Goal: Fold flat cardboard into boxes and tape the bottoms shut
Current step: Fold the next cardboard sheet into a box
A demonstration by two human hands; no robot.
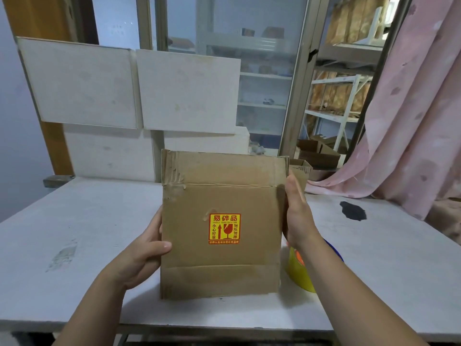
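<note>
A flat brown cardboard box (222, 196) with a red and yellow fragile sticker stands upright on the white table (87, 221), its lower edge resting on the top. My left hand (142, 250) grips its left edge, thumb on the front face. My right hand (296, 216) holds its right edge with fingers wrapped behind. A yellow roll of tape (299, 270) lies on the table just right of the box, partly hidden by my right forearm.
White panels (134, 88) lean against the wall behind the table. A small open cardboard box (303, 168) sits behind the held one. A dark stain (353, 211) marks the table's right side. A pink curtain (411, 121) hangs at right; shelves stand beyond the glass.
</note>
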